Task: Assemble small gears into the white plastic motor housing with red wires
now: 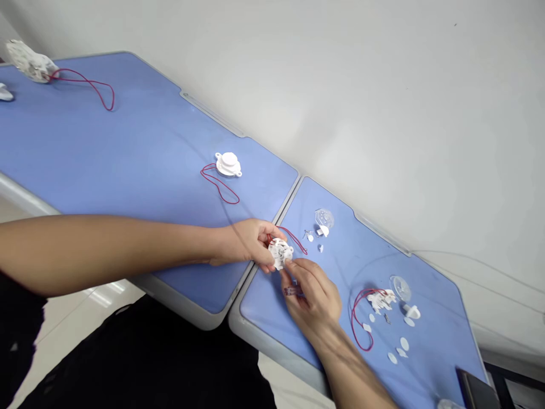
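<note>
My left hand grips an opened white round plastic housing by its left side, thumb in front. Its inner parts face up, too small to make out. A red cord loops out behind it. My right hand is closed, with thumb and fingertips at the housing's lower right edge. A small tool with a clear reddish handle shows in its curled fingers; its tip is hidden. Beyond the hands lie a clear plastic disc, a white knob-like part and tiny pieces.
An assembled white round unit with a red cord lies on the left blue table. On the right table are a white mechanism, another clear disc and several small white pieces. A bagged white bundle sits far left.
</note>
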A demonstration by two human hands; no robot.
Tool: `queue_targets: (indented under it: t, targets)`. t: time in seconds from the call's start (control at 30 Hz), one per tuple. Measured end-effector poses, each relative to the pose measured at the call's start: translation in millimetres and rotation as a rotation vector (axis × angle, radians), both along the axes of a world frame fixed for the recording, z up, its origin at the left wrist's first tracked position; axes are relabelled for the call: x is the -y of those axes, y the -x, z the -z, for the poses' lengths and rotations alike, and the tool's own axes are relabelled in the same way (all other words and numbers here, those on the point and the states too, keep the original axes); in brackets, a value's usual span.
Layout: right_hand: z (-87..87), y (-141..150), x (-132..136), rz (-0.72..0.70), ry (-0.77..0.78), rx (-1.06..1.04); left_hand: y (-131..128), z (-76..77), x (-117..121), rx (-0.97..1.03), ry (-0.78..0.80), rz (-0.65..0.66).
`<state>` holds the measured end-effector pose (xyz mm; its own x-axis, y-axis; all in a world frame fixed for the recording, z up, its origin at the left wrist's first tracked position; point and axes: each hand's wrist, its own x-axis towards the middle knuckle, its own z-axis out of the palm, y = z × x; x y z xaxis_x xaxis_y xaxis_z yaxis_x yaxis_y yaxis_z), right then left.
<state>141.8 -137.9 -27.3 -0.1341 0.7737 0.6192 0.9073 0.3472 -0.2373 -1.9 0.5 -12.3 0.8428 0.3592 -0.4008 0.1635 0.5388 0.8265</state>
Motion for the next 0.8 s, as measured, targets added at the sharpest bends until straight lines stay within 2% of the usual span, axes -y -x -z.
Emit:
queue_targets:
  t: [0.2, 0.33, 0.63, 0.7, 0.8]
  targets:
    - [-1.8, -2, 4, 0.014, 0.126, -0.185, 0, -0.8, 1, 0.022, -0.006, -0.002]
    - [-3.5, -2, 3, 0.016, 0.149, -0.215, 0, -2.3, 1, 0.027, -0.018, -0.004]
    - [-13.4, -2, 0, 0.095, -0.04, -0.031, 1, 0.9, 1, 0.057, -0.008, -0.001]
    - [-17.8, -7, 2, 0.084, -0.029, 0.04, 0, 2.4, 2, 0.055, 0.009, -0.021]
    - [-18.8, -19, 7, 0.084, 0.094, 0.132, 0, 3.7, 2, 0.047, 0.075, -0.073]
